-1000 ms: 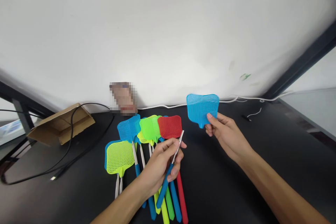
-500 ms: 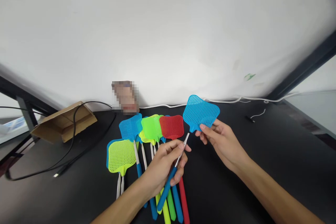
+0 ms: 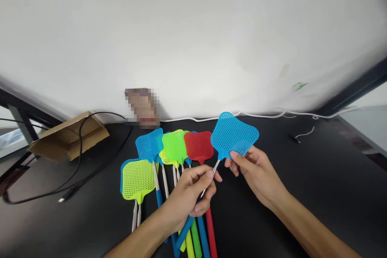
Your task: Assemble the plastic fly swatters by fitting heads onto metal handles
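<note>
My right hand [image 3: 252, 167] pinches the lower edge of a blue perforated fly swatter head [image 3: 234, 135] between thumb and fingers. Closed round a metal rod [image 3: 215, 167] with a blue grip is my left hand [image 3: 196, 189]. The rod's tip meets the neck of the blue head; how deep it sits inside cannot be seen. Beneath and left of my left hand lie several fly swatters, among them a red one [image 3: 198, 145], a green one [image 3: 175, 147], a blue one [image 3: 148, 145] and a yellow-green one [image 3: 138, 179]. My left hand and forearm hide parts of their handles.
An open cardboard box [image 3: 71, 137] lies at the left, with a black cable [image 3: 81, 145] looping over it. A blurred brownish object [image 3: 143, 107] leans on the wall. A white cable [image 3: 266, 115] runs along the black table's [image 3: 314, 193] back edge. A small black piece [image 3: 294, 138] lies right.
The rod tip and the blue swatter head, apart before, now meet at the neck. My left hand has slid slightly lower, and the view has shifted a little.
</note>
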